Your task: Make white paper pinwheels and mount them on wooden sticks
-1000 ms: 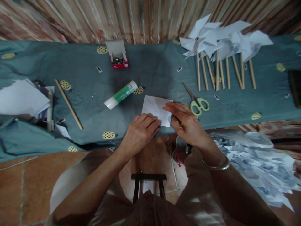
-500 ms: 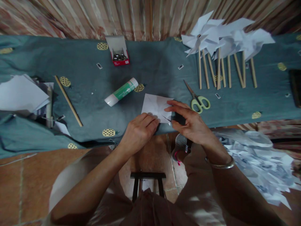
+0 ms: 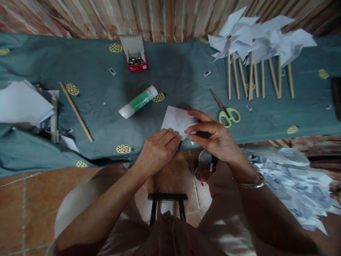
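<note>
A small white square of paper lies on the teal cloth near the table's front edge. My left hand rests on its near left corner with the fingers curled and pressing down. My right hand pinches the paper's right edge between thumb and fingers and lifts that side a little. A metal bangle sits on my right wrist. Just right of the paper lie green-handled scissors. A green and white glue stick lies to the paper's upper left.
Several white paper pinwheels on wooden sticks lie at the back right. A small red box of pins stands open at the back. A loose wooden stick and a stack of white sheets are at the left. Paper scraps pile on the floor at right.
My right hand went from lying flat on the paper to pinching its right edge and raising it. My left hand has stayed on the near corner.
</note>
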The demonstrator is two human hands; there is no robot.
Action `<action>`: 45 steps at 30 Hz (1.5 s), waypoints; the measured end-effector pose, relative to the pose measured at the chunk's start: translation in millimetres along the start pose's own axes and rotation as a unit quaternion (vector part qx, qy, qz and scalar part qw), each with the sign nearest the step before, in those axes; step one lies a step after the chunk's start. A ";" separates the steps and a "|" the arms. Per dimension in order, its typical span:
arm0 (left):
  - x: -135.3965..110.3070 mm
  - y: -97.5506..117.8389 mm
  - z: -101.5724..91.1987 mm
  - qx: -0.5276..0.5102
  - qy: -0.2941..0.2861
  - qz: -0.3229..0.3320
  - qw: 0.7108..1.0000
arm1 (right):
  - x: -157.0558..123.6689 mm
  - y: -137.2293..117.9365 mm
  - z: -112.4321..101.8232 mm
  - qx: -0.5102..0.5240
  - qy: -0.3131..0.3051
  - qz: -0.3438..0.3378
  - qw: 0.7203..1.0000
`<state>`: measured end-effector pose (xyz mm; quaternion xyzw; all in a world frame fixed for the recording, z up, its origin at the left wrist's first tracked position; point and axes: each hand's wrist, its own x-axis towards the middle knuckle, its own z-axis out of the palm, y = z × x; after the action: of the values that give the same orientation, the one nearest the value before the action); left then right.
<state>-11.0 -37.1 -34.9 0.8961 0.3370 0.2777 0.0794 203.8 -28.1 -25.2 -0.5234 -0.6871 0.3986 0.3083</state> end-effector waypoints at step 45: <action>6.0 -42.3 -5.6 -0.049 -0.069 -0.150 0.985 | 9.6 16.3 -3.5 -0.228 0.109 -0.008 0.967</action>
<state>-34.2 -1.3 -41.5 0.8477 0.4469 0.2161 0.1872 212.0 -15.9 -37.6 -0.6150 -0.7260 0.1694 0.2570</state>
